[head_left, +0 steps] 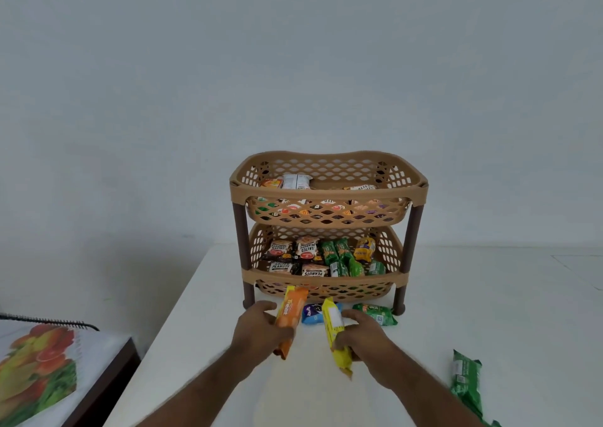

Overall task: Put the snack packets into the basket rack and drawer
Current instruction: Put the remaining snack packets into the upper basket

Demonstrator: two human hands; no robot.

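My left hand (261, 328) grips a glossy orange packet (289, 315); my right hand (362, 337) grips a crinkly yellow packet (336, 335), both before the latticed plastic rack (328, 191) near the white surface's (456, 296) back-left corner. A blue packet (310, 314) lies half hidden between them; a green packet (466, 382) lies cut off at the front edge.

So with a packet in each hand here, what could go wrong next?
The lower basket already looks crowded, so the orange packet in the left hand may slide out. The right hand holds the yellow packet near one end; that grip might slip.
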